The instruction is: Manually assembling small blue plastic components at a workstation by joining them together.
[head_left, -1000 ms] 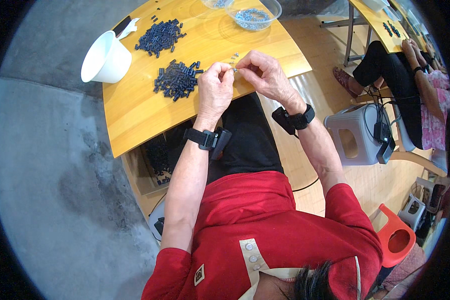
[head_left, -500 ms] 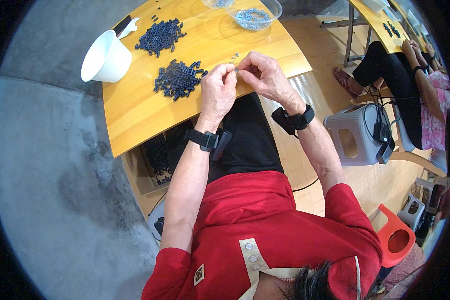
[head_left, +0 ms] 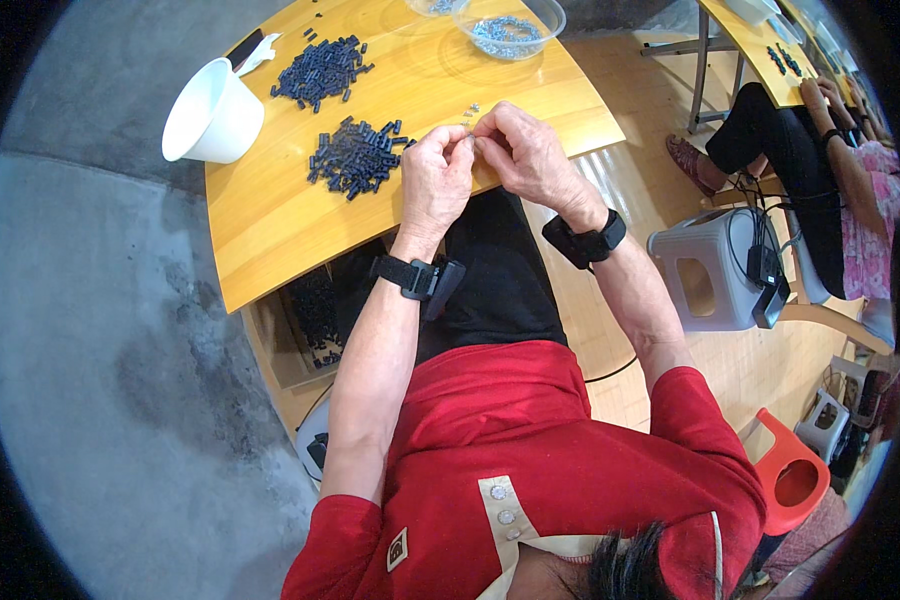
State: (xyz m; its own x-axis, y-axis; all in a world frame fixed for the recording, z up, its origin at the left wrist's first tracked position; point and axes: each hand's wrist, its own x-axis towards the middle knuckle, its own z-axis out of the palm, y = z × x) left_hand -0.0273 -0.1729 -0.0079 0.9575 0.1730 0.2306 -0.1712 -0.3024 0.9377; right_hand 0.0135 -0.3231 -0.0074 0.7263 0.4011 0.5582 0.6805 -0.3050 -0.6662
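Note:
My left hand and my right hand meet fingertip to fingertip above the table's near edge. Both are pinched closed, and whatever lies between the fingers is too small and too covered to make out. Just beyond the fingertips lie a few tiny silvery metal pieces. Beside my left hand is a heap of small black cylindrical pieces, and a second heap of black pieces sits farther back. A clear plastic bowl at the far side holds many small silvery metal parts.
A white tub stands at the left of the wooden table, near a dark flat object and white tissue. An open drawer or box with black pieces is under the table. At right, another person sits by a grey stool.
My right hand has shifted very slightly up and left, its fingertips closing in on those of my left hand. The heaps and bowl are unmoved.

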